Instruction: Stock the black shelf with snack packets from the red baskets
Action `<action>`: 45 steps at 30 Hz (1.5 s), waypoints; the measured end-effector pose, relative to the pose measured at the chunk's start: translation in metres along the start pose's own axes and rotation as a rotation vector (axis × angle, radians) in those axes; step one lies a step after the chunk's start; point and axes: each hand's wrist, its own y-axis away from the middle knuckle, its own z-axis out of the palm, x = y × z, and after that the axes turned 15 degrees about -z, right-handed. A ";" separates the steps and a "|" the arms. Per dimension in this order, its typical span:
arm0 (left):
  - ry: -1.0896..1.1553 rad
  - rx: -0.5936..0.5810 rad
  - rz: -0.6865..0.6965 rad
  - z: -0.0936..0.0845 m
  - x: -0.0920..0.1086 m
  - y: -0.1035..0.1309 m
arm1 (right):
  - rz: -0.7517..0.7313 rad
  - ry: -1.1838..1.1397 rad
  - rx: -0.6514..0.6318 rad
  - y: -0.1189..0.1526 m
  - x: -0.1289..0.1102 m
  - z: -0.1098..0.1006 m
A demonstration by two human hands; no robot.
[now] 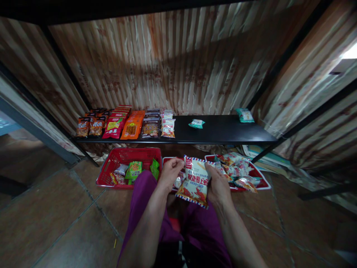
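Clasping the snack packet (195,182), our right hand (219,185) has closed fingers; our left hand (170,174) has curled ones, contact unclear. One-sided support could let the packet slip.

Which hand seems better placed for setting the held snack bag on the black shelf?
Probably the right hand: it grips the shrimp snack bag by its right side, in view of the camera. The left hand is curled by the bag's upper left edge; whether it pinches it is unclear.
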 end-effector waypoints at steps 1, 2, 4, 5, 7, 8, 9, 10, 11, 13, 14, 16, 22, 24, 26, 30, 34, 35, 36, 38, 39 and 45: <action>0.001 0.001 0.002 0.000 0.000 0.000 | 0.000 -0.001 0.000 0.000 0.000 0.000; 0.000 -0.002 0.006 0.000 0.000 0.001 | 0.001 -0.002 0.001 0.000 0.000 0.001; 0.000 -0.013 0.010 0.000 0.000 0.001 | 0.003 -0.002 0.008 0.001 0.000 0.001; 0.001 -0.019 0.009 0.000 0.000 0.001 | 0.002 -0.001 0.011 0.001 0.000 0.001; 0.002 -0.023 0.002 -0.001 -0.001 0.001 | 0.000 0.003 0.015 0.001 0.001 0.000; 0.000 -0.019 -0.001 -0.001 -0.001 0.001 | 0.000 0.004 0.013 0.001 0.002 -0.001; -0.002 -0.012 -0.002 -0.001 -0.002 0.001 | 0.001 0.006 0.008 0.001 0.003 -0.001; -0.005 -0.004 -0.001 -0.001 -0.002 0.000 | 0.002 0.007 0.003 0.000 0.004 -0.002; -0.006 0.007 0.000 -0.001 -0.003 0.000 | 0.002 0.008 -0.001 0.000 0.005 -0.002; -0.006 0.032 0.004 -0.001 -0.003 0.000 | 0.001 0.011 -0.006 0.000 0.007 -0.003; -0.004 0.044 0.006 -0.001 -0.003 0.001 | -0.002 0.012 -0.008 0.001 0.007 -0.003; 0.002 0.058 0.011 0.000 -0.003 0.002 | -0.004 0.012 -0.026 0.001 0.007 -0.002; 0.000 0.085 0.031 -0.002 0.000 0.004 | -0.044 0.055 -0.152 -0.002 0.004 -0.004; -0.004 0.093 0.031 -0.002 -0.001 0.003 | -0.058 0.057 -0.124 -0.004 0.004 -0.004; 0.007 0.079 0.031 -0.003 -0.002 0.003 | -0.061 0.036 -0.085 -0.004 0.004 -0.001; 0.015 -0.003 0.051 -0.006 -0.006 0.002 | -0.061 -0.022 -0.050 -0.009 -0.001 0.006; -0.096 -0.111 0.041 -0.014 -0.010 0.005 | -0.092 -0.041 -0.008 -0.023 -0.008 0.010; -0.128 -0.131 0.040 -0.016 -0.011 0.006 | -0.100 -0.048 0.002 -0.028 -0.009 0.009; -0.157 -0.141 0.039 -0.018 -0.012 0.006 | -0.105 -0.060 0.009 -0.032 -0.011 0.009; -0.180 -0.140 0.013 -0.020 -0.015 0.007 | -0.110 -0.090 0.011 -0.039 -0.012 0.007; -0.176 -0.134 -0.014 -0.021 -0.017 0.007 | -0.113 -0.101 0.008 -0.042 -0.012 0.006; -0.109 -0.113 -0.084 -0.017 -0.022 0.005 | -0.125 -0.112 0.033 -0.045 -0.008 0.006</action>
